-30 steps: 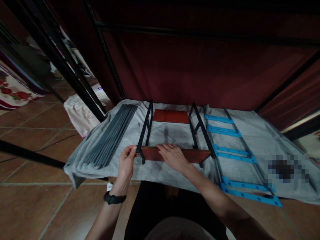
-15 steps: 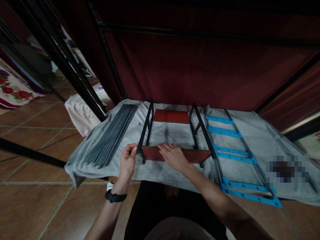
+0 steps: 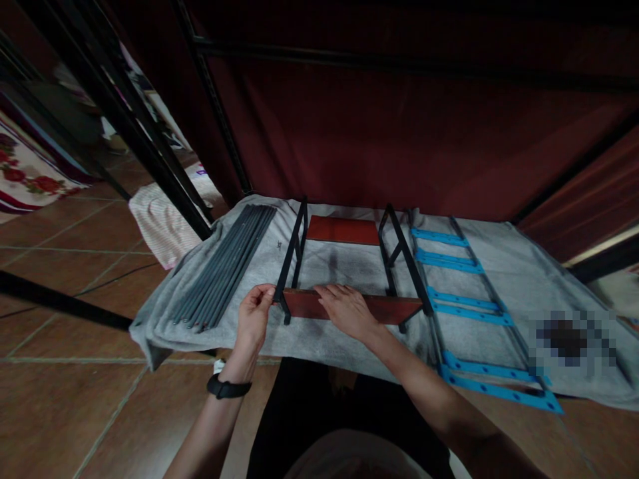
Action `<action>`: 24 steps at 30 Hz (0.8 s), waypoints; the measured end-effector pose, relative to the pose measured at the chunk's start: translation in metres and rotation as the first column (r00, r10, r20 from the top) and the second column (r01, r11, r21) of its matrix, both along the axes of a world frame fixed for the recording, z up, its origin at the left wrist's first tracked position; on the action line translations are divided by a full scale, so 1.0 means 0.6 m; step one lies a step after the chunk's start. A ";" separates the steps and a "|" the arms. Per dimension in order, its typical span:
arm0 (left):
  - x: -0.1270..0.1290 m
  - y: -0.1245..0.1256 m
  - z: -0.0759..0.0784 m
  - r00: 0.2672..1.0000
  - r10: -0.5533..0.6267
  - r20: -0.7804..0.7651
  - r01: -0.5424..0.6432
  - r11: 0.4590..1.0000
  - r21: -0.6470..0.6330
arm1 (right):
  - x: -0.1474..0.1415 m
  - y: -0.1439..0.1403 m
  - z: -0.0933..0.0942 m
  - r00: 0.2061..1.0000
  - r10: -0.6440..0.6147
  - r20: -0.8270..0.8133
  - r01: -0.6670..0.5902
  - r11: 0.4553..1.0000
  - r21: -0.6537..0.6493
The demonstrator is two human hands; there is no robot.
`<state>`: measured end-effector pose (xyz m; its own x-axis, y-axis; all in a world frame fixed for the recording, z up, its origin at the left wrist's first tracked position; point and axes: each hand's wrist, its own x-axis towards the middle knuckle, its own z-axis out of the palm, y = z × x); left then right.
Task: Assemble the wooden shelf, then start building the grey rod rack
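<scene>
Roughly left to right:
floor: brown tiles (image 3: 74, 399), striped cloth (image 3: 160, 226) lying on it at far left.
grey cloth (image 3: 319, 339): spread on the floor, everything else lies on it.
grey rods (image 3: 224, 266): bundle on the cloth's left part, lying side by side, just left of the rack.
left hand (image 3: 253, 318): fingers pinched together at the rack's near-left corner, touching the black frame end; black band (image 3: 227, 387) on the wrist.
small rack (image 3: 349, 273): centre of the cloth, two black side frames, red-brown board at the near end and another at the far end.
near board (image 3: 394, 310): stands on edge between the frames.
right hand (image 3: 347, 311): fingers spread flat, palm down, pressing on the near board's top edge, not closed round it.
blue ladder-like piece (image 3: 469, 313): flat on the cloth just right of the rack, blue crossbars.
background: dark red fabric wall (image 3: 399, 133) with black bars.
</scene>
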<state>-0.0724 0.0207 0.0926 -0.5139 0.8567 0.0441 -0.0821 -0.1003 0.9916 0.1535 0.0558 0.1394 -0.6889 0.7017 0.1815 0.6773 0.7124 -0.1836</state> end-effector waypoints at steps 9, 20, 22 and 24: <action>0.003 -0.004 0.003 0.995 -0.001 -0.100 0.006 0.999 0.052 | 0.000 -0.001 0.001 1.000 -0.005 -0.013 0.005 1.000 -0.004; 0.002 -0.003 -0.011 1.000 0.014 0.010 -0.014 1.000 0.015 | 0.002 -0.001 0.002 1.000 0.001 -0.004 -0.001 1.000 -0.005; 0.000 -0.001 -0.009 1.000 0.020 -0.020 -0.019 1.000 0.005 | 0.002 -0.001 0.001 1.000 0.000 -0.004 0.000 1.000 -0.005; -0.001 0.000 -0.007 0.999 0.019 -0.045 -0.019 1.000 0.000 | 0.002 -0.001 0.000 1.000 0.003 -0.004 -0.003 1.000 0.000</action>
